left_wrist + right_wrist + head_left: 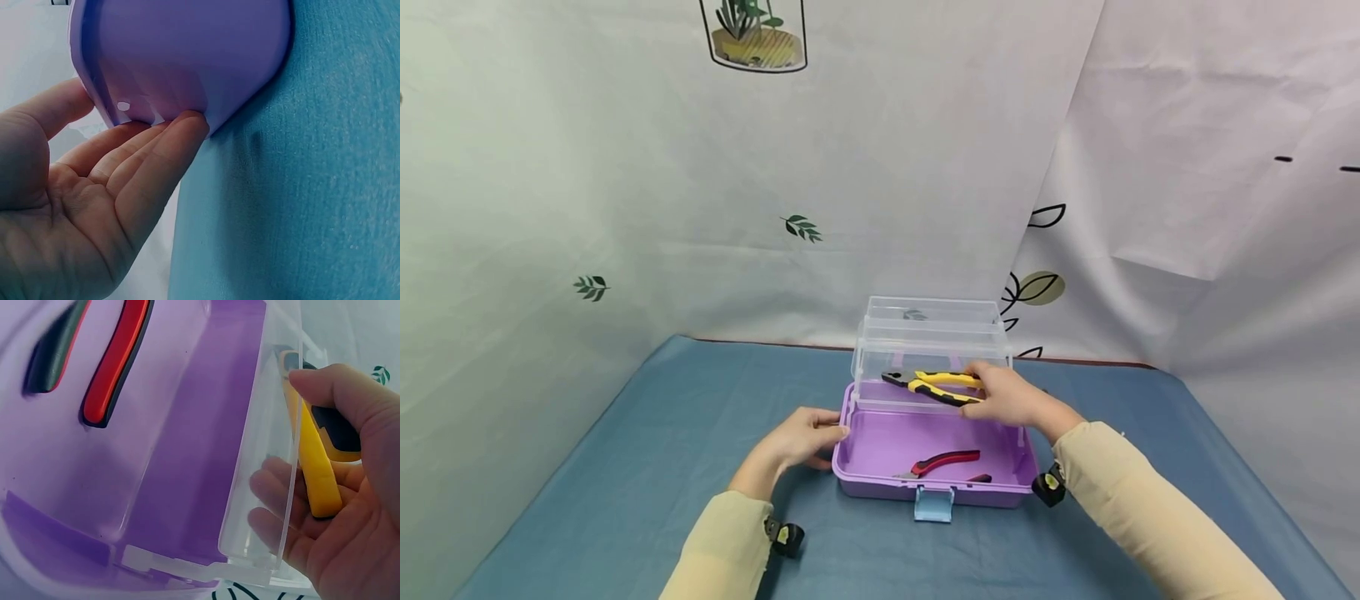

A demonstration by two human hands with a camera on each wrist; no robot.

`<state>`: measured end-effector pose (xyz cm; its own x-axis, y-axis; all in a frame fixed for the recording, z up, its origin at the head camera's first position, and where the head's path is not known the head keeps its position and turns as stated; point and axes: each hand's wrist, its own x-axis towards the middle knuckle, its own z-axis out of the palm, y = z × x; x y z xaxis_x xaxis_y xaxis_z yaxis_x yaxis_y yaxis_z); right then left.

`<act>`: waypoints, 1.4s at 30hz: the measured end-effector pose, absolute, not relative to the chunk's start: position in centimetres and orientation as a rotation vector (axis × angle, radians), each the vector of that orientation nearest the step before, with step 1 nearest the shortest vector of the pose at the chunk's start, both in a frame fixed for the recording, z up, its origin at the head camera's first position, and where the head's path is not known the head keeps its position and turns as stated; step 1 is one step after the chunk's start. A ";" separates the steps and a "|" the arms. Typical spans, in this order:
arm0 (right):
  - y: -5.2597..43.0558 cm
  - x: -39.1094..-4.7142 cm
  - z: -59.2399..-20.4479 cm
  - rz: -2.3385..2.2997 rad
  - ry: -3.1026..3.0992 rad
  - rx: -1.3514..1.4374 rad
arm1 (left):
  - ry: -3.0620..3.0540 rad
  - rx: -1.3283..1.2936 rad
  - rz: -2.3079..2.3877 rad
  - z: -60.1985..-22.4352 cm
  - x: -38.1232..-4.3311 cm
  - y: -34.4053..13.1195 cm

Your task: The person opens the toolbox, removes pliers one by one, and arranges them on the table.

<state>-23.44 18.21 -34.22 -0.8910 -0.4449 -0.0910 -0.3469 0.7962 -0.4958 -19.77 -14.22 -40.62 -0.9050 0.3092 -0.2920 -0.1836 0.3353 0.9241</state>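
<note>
A purple toolbox (880, 437) stands with its front latch (934, 504) hanging down. My left hand (801, 435) grips its left end wall, thumb at the rim and fingers against the outer side (169, 50). My right hand (1011, 400) holds yellow-and-black pliers (946, 378) by the handles, over the back of the box, their dark jaws pointing left. In the right wrist view, some of its fingers show through the clear plastic (262, 487). Red-and-black pliers (951, 457) lie on the box floor, their second handle partly hidden behind the front wall.
The clear lid and tray part (932, 337) stands raised at the back of the box. A blue cloth (700, 450) covers the table. Behind it hangs a pale curtain (925, 167) with leaf prints.
</note>
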 end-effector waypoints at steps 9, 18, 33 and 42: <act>18.0 -23.2 -34.9 -0.733 2.815 -0.617 | 2.186 0.104 1.598 -40.9 -19.7 -14.2; 18.3 -22.7 -35.2 -0.836 2.820 -0.658 | 2.186 0.099 1.604 -41.0 -19.7 -14.1; 19.8 -21.8 -35.9 -0.951 2.831 -0.643 | 2.191 0.095 1.607 -40.7 -19.5 -14.0; 20.5 -21.2 -36.1 -1.055 2.835 -0.598 | 2.189 0.101 1.603 -40.5 -19.5 -14.1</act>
